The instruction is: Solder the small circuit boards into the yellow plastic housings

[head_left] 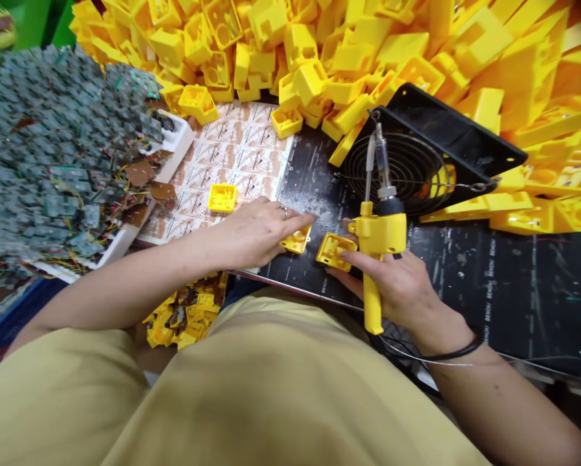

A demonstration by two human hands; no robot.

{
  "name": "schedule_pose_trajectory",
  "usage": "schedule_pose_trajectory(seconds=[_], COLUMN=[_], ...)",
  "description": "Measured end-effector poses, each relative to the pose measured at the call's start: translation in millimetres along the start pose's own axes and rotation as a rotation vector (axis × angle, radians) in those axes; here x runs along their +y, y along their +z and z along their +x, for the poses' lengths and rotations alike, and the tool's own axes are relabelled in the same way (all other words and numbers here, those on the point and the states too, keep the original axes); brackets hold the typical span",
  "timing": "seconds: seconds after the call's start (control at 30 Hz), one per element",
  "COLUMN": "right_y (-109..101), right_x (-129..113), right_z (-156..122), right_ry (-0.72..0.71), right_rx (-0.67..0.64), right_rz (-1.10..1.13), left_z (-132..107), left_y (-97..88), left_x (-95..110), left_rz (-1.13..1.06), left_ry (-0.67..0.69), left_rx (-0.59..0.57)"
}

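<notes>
My right hand (pixel 397 285) is closed round the grip of a yellow soldering gun (pixel 378 236), whose metal tip points up and away toward a black fan. Its fingers also touch a small yellow plastic housing (pixel 336 250) on the black board. My left hand (pixel 259 230) lies flat, fingers stretched out, pressing on a second yellow housing (pixel 296 241) just left of the first. A third empty yellow housing (pixel 222 197) sits alone on the printed sheet farther left.
A huge heap of yellow housings (pixel 368 52) fills the back and right. A black fan (pixel 419 158) leans against it. Green circuit boards (pixel 52 142) with wires pile up at left. More yellow parts (pixel 188 317) lie below the board's edge near my lap.
</notes>
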State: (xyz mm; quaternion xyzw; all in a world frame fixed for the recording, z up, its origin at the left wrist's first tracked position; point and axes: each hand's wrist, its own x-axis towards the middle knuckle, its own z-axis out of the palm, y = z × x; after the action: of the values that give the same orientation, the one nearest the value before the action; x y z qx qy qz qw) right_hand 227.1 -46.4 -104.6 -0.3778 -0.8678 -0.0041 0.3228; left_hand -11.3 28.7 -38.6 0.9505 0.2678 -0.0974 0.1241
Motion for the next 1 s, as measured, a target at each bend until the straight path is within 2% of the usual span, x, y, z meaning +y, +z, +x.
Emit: schedule_pose_trajectory(seconds=[0.07,0.13,0.23,0.3,0.37,0.4,0.47,0.57,0.63,0.67,0.8,0.87,0.93,1.0], right_y=[-1.1,-3.7,-7.9,-7.2,-1.7,2.5,11.6,19.9,20.1,19.1,15.9,16.1,16.5,16.5], right_x=[0.1,-1.1,-4.2,-6.8,-9.8,-11.3,-13.7,-13.6,-10.6,-8.6,-3.4,-3.8,-4.8,-5.2], right_z=[-0.6,-1.4,-1.3,2.0,9.5,14.4,24.4,32.3,30.7,28.5,20.8,20.6,22.1,23.0], right_ry=[-0.007,-0.019,0.007,0.017,-0.007,-0.028,-0.072,-0.120,-0.126,-0.125,-0.110,-0.110,-0.116,-0.123], right_rx=[-0.003,-0.012,-0.022,-0.029,-0.041,-0.049,-0.061,-0.066,-0.060,-0.059,-0.072,-0.075,-0.066,-0.048], right_rz=[0.016,0.032,0.049,0.071,0.096,0.109,0.122,0.123,0.115,0.113,0.120,0.136,0.148,0.148], left_z=[-7.0,-17.4,-36.8,-47.8,-52.5,-52.0,-47.3,-40.8,-42.5,-44.9,-51.5,-47.8,-40.3,-32.9], left_y=[4.3,8.0,10.8,11.1,10.7,10.4,9.6,9.5,12.5,15.5,31.3,32.7,23.7,4.6], left_x=[3.4,-2.9,-27.5,-43.4,-50.6,-50.5,-45.2,-35.4,-32.9,-32.4,-25.4,-17.9,-17.2,-35.2], left_rz=[-0.039,-0.040,0.042,0.097,0.125,0.123,0.090,-0.058,-0.158,-0.191,-0.261,-0.274,-0.246,-0.174], left_ry=[0.020,-0.013,-0.295,-0.480,-0.550,-0.537,-0.418,-0.056,0.108,0.120,-0.081,-0.109,-0.097,-0.172], left_rx=[0.073,0.187,0.293,0.251,0.172,0.144,0.134,0.136,0.136,0.148,0.237,0.231,0.203,0.206])
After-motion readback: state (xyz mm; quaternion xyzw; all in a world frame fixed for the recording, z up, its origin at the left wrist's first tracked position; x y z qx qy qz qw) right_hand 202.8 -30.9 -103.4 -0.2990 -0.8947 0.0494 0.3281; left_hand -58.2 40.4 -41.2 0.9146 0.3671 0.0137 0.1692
